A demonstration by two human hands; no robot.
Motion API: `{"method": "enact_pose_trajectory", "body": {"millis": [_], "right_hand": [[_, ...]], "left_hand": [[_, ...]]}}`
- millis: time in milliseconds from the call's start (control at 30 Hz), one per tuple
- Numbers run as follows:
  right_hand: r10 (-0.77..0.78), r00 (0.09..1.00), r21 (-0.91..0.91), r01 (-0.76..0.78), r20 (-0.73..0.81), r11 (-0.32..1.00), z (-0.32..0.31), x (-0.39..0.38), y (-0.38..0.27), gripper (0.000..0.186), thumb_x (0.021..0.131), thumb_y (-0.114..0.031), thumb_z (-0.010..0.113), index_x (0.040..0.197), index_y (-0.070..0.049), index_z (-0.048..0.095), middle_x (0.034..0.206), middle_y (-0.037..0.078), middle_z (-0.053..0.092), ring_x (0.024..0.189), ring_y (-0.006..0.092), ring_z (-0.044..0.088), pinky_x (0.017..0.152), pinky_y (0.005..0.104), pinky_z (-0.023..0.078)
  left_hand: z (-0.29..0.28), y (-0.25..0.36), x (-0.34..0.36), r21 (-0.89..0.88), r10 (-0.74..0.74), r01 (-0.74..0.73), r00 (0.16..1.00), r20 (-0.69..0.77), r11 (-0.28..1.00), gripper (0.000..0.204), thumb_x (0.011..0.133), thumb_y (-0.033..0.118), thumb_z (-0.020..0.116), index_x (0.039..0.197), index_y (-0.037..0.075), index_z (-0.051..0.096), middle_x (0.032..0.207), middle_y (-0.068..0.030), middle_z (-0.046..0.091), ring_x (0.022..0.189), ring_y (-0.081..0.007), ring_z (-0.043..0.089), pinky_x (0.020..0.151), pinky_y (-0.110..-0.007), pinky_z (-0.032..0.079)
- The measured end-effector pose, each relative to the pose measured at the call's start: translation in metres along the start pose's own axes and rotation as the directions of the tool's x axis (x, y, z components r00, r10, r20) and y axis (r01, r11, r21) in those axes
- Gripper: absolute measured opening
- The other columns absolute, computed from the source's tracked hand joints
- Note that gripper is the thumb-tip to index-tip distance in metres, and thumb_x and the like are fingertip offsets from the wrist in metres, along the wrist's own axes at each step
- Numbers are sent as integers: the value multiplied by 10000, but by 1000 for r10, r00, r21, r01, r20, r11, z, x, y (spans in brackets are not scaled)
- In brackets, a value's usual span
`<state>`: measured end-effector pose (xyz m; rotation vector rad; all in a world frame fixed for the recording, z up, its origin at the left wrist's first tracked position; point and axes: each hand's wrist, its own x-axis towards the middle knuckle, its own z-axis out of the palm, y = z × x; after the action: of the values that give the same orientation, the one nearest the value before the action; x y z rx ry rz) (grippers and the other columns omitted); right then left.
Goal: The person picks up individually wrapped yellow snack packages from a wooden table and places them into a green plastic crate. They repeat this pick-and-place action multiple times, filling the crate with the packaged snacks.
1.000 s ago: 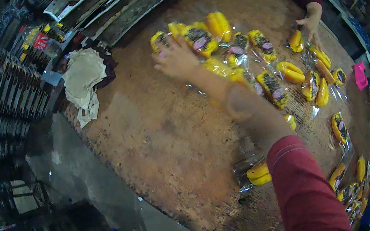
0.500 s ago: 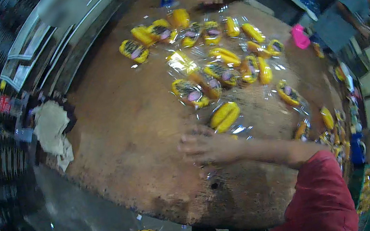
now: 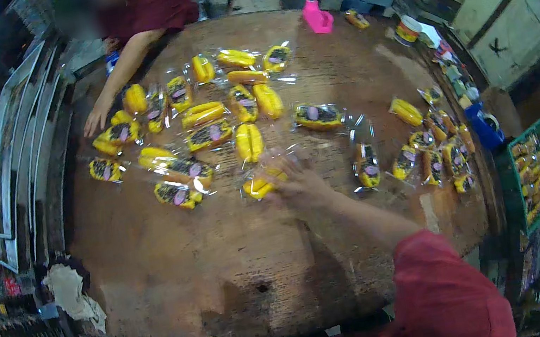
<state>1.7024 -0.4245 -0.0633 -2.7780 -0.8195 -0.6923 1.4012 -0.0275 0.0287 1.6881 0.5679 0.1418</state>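
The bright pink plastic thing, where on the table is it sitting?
In the head view, the bright pink plastic thing sits at the far edge of the round wooden table, right of centre, beyond the yellow wrapped pastries.

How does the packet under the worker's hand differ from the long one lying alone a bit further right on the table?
The packet at the hand is touched by the right hand and partly blurred; the long packet lies untouched. The first shows almost plain yellow; the second has a dark strip along its middle. The first sits nearer the person, the second further up the wooden table. Both are yellow cakes in clear wrappers.
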Motion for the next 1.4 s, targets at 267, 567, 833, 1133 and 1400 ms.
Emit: {"method": "enact_pose_trajectory", "body": {"millis": [267, 567, 833, 1133, 1400], "right_hand": [[790, 612, -49, -788, 47, 614, -52, -108, 89, 916, 955, -570, 708, 1663, -138, 318, 1667, 288, 268, 1511, 530, 295, 1203, 649, 307], [724, 687, 279, -687, -51, 671, -1, 17, 161, 807, 978, -449, 722, 1608, -75, 384, 1606, 295, 353, 1484, 513, 356, 1240, 575, 309], [532, 723, 860, -511, 441, -18, -184, -171, 103, 424, 1080, -334, 635, 1395, -51, 621, 1305, 81, 666, 1229, 241, 644, 1063, 373, 515], [723, 353, 784, -456, 594, -421, -390, -411, 105, 344, 1133, -319, 544, 1283, -36, 671, 1203, 55, 699, 1074, 155, 666, 938, 332, 532], [843, 343, 831, -520, 414, -197, -551, -515, 102, 328, 1133, -271, 543, 1318, -22, 646, 1212, 55, 697, 1104, 154, 662, 985, 343, 531]], "left_hand": [[75, 29, -3, 26, 32, -35, 994, 109, 999, 783, 946, 565, 715, 1496, 57, 488, 1517, -178, 530, 1415, -355, 494, 1166, -565, 429], [188, 55, -88, 103, -41, 25, 986, 159, 994, 772, 951, 551, 715, 1493, 53, 482, 1505, -165, 547, 1403, -343, 514, 1165, -550, 441], [244, 65, -170, -146, 72, -1, 874, 481, 989, 763, 955, 539, 715, 1490, 50, 478, 1494, -155, 561, 1392, -333, 532, 1163, -537, 452], [381, 41, -252, -420, 192, 900, 394, 899, 118, 663, 927, 563, 712, 1469, 198, 599, 1540, -50, 580, 1547, -466, 300, 1191, -707, 336], [469, 77, -388, -309, 227, 772, 217, 950, 556, 817, 888, 707, 684, 1492, 168, 574, 1527, -92, 572, 1462, -323, 477, 1230, -588, 345]]}}
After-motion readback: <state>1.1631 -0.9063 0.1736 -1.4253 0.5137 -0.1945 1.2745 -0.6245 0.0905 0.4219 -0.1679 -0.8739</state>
